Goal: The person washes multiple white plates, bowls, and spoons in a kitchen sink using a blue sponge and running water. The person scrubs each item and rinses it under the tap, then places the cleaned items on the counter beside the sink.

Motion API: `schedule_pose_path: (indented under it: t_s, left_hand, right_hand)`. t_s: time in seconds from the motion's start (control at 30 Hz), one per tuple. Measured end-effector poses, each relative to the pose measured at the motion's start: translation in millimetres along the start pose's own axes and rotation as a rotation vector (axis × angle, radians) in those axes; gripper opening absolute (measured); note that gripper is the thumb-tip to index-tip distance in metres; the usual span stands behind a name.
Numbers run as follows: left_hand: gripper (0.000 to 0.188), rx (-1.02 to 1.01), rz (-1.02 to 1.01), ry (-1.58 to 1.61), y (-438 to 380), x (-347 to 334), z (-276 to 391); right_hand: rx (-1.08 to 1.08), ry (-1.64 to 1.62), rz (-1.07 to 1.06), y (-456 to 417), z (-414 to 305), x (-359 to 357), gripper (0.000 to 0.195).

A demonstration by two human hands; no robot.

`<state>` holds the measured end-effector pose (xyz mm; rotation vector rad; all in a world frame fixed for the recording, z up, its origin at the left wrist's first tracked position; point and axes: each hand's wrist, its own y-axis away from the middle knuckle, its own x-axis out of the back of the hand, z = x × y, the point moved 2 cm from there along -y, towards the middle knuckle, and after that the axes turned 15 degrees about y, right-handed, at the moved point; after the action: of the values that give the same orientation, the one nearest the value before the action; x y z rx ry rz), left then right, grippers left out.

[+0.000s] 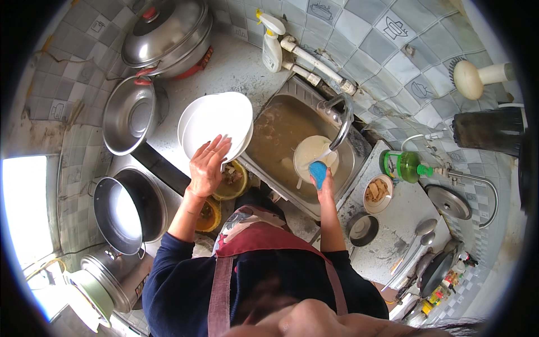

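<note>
My left hand [207, 166] lies with its fingers across the face of a white plate [223, 113], the top one of a small stack at the sink's left edge. Its thumb is hidden, so whether it grips the plate is unclear. A blue sponge [318, 173] is in my right hand [326, 187], above the near side of a pale bowl [309, 147] in the sink. White spoons [331, 159] rest in that bowl. Murky brown water [282, 130] fills the metal sink [290, 201], and the chrome faucet [346, 122] arches over the bowl.
Left of the plates stand a steel basin [130, 116], a lidded steamer [168, 36] and a dark pot [120, 215]. Yellow buckets [230, 194] sit below the counter. On the right are a green soap bottle [400, 165], a bowl of food pieces [387, 206] and a small metal bowl [363, 229].
</note>
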<state>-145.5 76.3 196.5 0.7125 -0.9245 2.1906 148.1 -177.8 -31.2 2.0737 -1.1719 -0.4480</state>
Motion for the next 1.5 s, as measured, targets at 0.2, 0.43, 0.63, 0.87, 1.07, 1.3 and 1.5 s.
schedule_pose_path:
  t_s: [0.2, 0.43, 0.63, 0.87, 1.07, 1.3, 1.5]
  left_hand:
    - [0.043, 0.067, -0.217, -0.094, 36, -32, -39]
    - [0.038, 0.116, -0.076, 0.488, 5, -99, 17]
    - [0.024, 0.477, -0.16, 0.368, 34, -347, -36]
    - [0.009, 0.906, -0.26, 0.389, 33, -423, -64]
    - [0.023, 1.254, -0.678, 0.423, 42, -475, -130]
    - [0.029, 0.879, -0.419, 0.359, 72, -487, -130]
    - [0.049, 1.238, -0.255, 1.087, 35, -419, -30]
  right_hand:
    - [-0.009, -0.031, -0.046, -3, 7, -6, 0.057]
    - [0.044, -0.143, 0.1, 2, 13, 21, 0.058]
    - [0.025, -0.153, 0.164, 23, 29, 45, 0.056]
    - [0.055, -0.234, 0.219, 48, 47, 61, 0.055]
    - [0.05, -0.326, 0.185, 45, 47, 55, 0.054]
    - [0.019, 0.034, 0.366, 58, 16, 67, 0.054]
    - [0.279, 0.528, 0.443, 47, 12, 69, 0.051]
